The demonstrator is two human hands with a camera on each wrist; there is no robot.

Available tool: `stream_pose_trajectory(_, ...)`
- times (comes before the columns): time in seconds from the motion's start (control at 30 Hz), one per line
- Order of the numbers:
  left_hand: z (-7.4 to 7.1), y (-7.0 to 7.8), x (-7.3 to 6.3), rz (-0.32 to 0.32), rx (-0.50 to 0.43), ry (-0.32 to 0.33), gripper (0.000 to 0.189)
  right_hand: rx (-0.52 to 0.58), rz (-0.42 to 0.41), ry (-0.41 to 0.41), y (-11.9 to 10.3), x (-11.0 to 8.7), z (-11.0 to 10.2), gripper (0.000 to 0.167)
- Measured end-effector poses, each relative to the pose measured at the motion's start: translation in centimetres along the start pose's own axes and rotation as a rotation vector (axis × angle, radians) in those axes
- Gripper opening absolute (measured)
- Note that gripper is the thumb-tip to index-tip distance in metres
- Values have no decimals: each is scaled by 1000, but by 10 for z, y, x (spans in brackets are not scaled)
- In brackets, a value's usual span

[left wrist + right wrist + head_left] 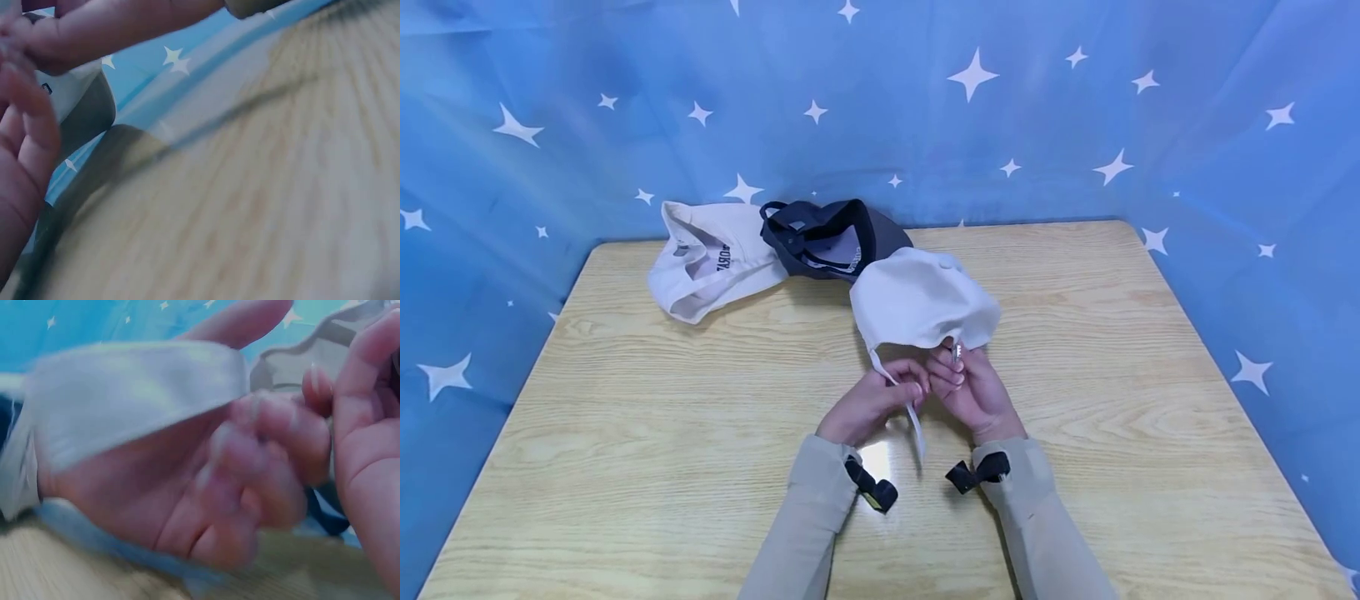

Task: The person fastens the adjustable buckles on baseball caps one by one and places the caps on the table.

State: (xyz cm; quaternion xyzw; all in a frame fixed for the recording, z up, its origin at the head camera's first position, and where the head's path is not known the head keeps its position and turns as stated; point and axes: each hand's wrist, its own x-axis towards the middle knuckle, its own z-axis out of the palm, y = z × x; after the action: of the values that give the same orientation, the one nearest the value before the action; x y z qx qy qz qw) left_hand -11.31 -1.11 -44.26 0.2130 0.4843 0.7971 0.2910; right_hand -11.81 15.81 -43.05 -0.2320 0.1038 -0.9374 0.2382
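Note:
A white baseball cap (925, 300) is held just above the table, its back opening towards me. My left hand (874, 402) grips the cap's loose strap, whose free end hangs below the fingers. In the right wrist view, the white strap (144, 400) runs across the palm of the left hand (187, 494), with its fingers curled. My right hand (973, 392) pinches the cap's back edge beside a small metal buckle (957, 351). Both hands nearly touch. The left wrist view shows only parts of the hands, and the fingertips there are blurred.
Behind the held cap, a dark grey cap (842, 237) lies on its side, next to a cream cap (718, 258) at the back left. They rest on a wood-grain table (662, 450). A blue star-patterned cloth (880, 108) surrounds the table's back and sides.

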Motion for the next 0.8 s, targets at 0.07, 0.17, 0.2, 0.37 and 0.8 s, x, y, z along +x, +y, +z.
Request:
stream_pose_trajectory(0.07,0,1,-1,-49,52,-60,21,86,9,0,-1,-1,-1,14)
stream_pose_trajectory(0.17,0,3,-2,-92,120,-167,28,178,25,-6,-2,-2,-1,16)
stream_pose_trajectory(0.2,1,3,-2,-102,137,-210,30,202,30,-8,-2,-2,-1,17)
stream_pose_trajectory(0.37,4,3,-2,-167,175,-370,28,296,35,-22,-1,-2,-2,21)
stream_pose_trajectory(0.8,2,5,-4,-216,-114,-420,37,363,7,-22,-4,-1,-1,25)
